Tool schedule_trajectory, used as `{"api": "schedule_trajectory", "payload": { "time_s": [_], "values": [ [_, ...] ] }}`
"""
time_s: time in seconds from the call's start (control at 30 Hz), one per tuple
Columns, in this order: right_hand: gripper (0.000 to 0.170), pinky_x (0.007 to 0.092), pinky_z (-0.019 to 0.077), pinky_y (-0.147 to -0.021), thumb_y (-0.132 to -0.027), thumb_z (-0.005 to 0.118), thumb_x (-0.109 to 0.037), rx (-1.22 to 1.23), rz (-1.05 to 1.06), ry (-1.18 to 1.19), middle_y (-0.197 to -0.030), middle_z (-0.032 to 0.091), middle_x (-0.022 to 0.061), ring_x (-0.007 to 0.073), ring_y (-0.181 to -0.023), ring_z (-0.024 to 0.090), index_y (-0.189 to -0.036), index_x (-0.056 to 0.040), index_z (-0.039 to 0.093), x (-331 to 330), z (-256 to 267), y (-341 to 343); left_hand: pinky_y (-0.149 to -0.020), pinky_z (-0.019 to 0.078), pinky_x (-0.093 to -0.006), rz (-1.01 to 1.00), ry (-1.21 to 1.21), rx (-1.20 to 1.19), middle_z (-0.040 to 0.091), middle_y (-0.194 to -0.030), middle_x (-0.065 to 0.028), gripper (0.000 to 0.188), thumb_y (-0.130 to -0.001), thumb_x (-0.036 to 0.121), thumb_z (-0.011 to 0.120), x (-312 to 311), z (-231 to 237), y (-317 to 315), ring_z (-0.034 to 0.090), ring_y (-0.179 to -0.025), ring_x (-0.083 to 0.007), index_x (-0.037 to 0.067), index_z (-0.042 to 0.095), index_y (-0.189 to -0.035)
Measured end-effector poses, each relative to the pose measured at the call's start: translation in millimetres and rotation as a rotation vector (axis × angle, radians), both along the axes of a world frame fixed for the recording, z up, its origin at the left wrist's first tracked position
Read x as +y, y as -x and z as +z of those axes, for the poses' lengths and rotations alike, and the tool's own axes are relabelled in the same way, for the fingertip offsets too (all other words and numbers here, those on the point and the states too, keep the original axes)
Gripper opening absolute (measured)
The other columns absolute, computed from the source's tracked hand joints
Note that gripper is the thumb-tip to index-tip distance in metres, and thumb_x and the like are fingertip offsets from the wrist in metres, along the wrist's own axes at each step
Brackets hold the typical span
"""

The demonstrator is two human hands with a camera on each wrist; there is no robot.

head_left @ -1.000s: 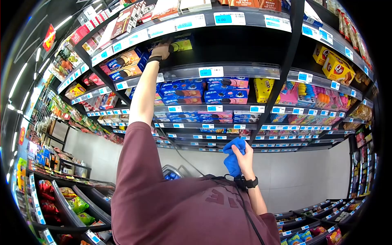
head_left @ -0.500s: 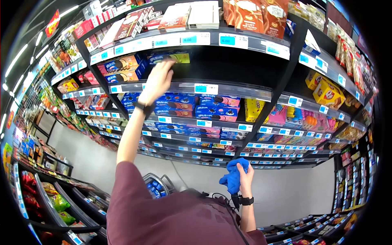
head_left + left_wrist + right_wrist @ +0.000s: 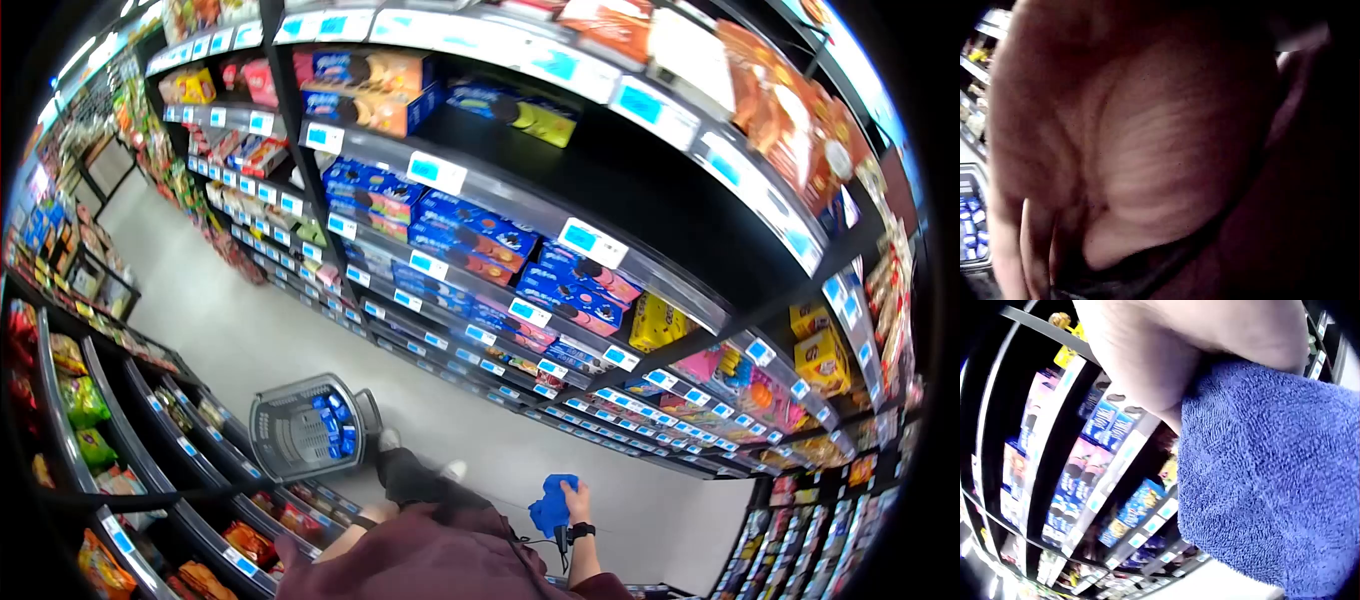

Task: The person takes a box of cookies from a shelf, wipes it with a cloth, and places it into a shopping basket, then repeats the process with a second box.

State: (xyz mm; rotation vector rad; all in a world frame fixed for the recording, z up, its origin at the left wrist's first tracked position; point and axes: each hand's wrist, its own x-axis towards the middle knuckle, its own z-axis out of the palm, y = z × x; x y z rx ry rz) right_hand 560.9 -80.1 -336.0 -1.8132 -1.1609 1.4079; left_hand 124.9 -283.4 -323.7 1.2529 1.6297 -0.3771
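My right hand (image 3: 579, 503) pinches a bunched blue cloth (image 3: 551, 506) in front of my body, over the floor. In the right wrist view the cloth (image 3: 1266, 481) shows a thick towelling weave and hangs from the fingers. My left hand (image 3: 1104, 125) is low at my side, close to dark clothing, its fingers pointing down. Nothing shows in its grasp. The head view has only the left forearm and its dark wristband (image 3: 368, 517); the hand itself is hidden there. Left of my legs, a grey basket (image 3: 283, 425) with blue packets (image 3: 336, 425) stands on the floor.
A tall shelf unit runs diagonally ahead, stocked with blue biscuit boxes (image 3: 470, 240) and a yellow pack (image 3: 657, 322). On its upper shelf (image 3: 620, 190), a blue-green box (image 3: 515, 108) lies beside stacked boxes (image 3: 365, 90). Snack bags (image 3: 85, 400) fill a low rack behind the basket.
My left hand has left the upper shelf's boxes and dropped to my side. The view has turned left, bringing the whole basket into sight. My right hand keeps holding the cloth.
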Motion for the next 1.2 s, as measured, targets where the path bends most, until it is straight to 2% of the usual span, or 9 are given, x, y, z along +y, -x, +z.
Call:
{"api": "schedule_trajectory", "payload": {
  "time_s": [0.2,0.27,0.37,0.5,0.67,0.73,0.83,0.97,1.2],
  "values": [
    [0.026,0.0369,0.0529,-0.082,-0.089,0.068,-0.019,-0.535,0.637,0.062,-0.096,0.073,0.0139,0.0229,-0.089,0.068,-0.104,0.0027,0.068,-21,-81,-57,-0.094,0.0484,-0.0465,0.016,-0.472,-0.081,0.062,-0.119,-0.0231,0.087,-0.053,0.036,0.087,1,-36,47,0.060,-0.112,-0.0376,0.002,0.054,-0.126],
    [0.028,0.0376,0.0522,-0.082,-0.089,0.068,-0.019,-0.516,0.785,0.123,-0.097,0.072,0.0167,0.0261,-0.088,0.068,-0.106,0.0024,0.067,-21,-65,-29,-0.092,0.0497,-0.0452,0.019,-0.281,-0.249,0.068,-0.110,-0.0184,0.085,-0.045,0.041,0.091,18,-51,69,0.061,-0.111,-0.0364,0.006,0.061,-0.117],
    [0.025,0.0359,0.0514,-0.083,-0.090,0.066,-0.017,-0.507,0.817,0.259,-0.097,0.072,0.0154,0.0232,-0.088,0.068,-0.107,0.0019,0.067,-18,-2,38,-0.088,0.0519,-0.0470,0.407,-0.316,-0.068,0.069,-0.103,-0.0195,0.040,-0.081,0.033,0.067,23,-64,71,0.066,-0.099,-0.0386,0.008,0.063,-0.112],
    [0.023,0.0326,0.0503,-0.081,-0.093,0.064,-0.014,-0.327,0.811,0.232,-0.097,0.071,0.0094,0.0160,-0.087,0.063,-0.109,0.0023,0.065,-8,7,58,-0.086,0.0512,-0.0477,0.974,-0.469,-0.243,0.069,-0.102,-0.0214,0.036,-0.086,0.021,0.061,-8,-159,80,0.065,-0.099,-0.0395,0.002,0.058,-0.116],
    [0.025,0.0315,0.0495,-0.082,-0.095,0.064,-0.015,-0.508,0.847,0.279,-0.099,0.070,0.0063,0.0151,-0.088,0.062,-0.112,0.0025,0.064,10,59,137,-0.095,0.0482,-0.0459,0.965,-0.076,-0.193,0.067,-0.112,-0.0209,0.042,-0.086,0.023,0.058,-56,-202,98,0.062,-0.109,-0.0393,0.007,0.057,-0.124],
    [0.043,0.0325,0.0494,-0.086,-0.093,0.067,-0.029,-0.618,0.902,0.313,-0.104,0.071,0.0130,0.0176,-0.092,0.064,-0.117,0.0065,0.063,12,78,184,-0.094,0.0483,-0.0460,0.991,-0.061,-0.219,0.067,-0.113,-0.0207,0.041,-0.086,0.023,0.057,-66,-214,116,0.061,-0.109,-0.0396,0.007,0.057,-0.123],
    [0.034,0.0296,0.0493,-0.085,-0.095,0.066,-0.022,-0.372,0.839,0.456,-0.104,0.070,0.0075,0.0139,-0.092,0.062,-0.115,0.0051,0.064,20,56,188,-0.090,0.0507,-0.0485,1.114,-0.149,-0.190,0.067,-0.107,-0.0236,0.035,-0.085,0.020,0.055,-77,-226,147,0.064,-0.102,-0.0404,0.008,0.059,-0.117],
    [0.026,0.0277,0.0485,-0.075,-0.096,0.064,-0.018,-0.587,0.876,0.542,-0.096,0.069,0.0032,0.0105,-0.082,0.059,-0.113,0.0014,0.065,25,69,232,-0.087,0.0516,-0.0462,1.416,-0.222,-0.069,0.069,-0.099,-0.0192,0.039,-0.083,0.016,0.058,-85,-259,199,0.066,-0.095,-0.0386,0.004,0.058,-0.120],
    [0.035,0.0306,0.0466,-0.088,-0.097,0.061,-0.018,-0.627,0.623,0.656,-0.110,0.065,0.0072,0.0166,-0.099,0.057,-0.125,0.0028,0.059,10,55,238,-0.099,0.0474,-0.0440,1.576,-0.116,0.150,0.058,-0.119,-0.0248,0.056,-0.074,0.015,0.070,-95,-406,256,0.056,-0.113,-0.0412,-0.002,0.051,-0.124]
  ]
}}
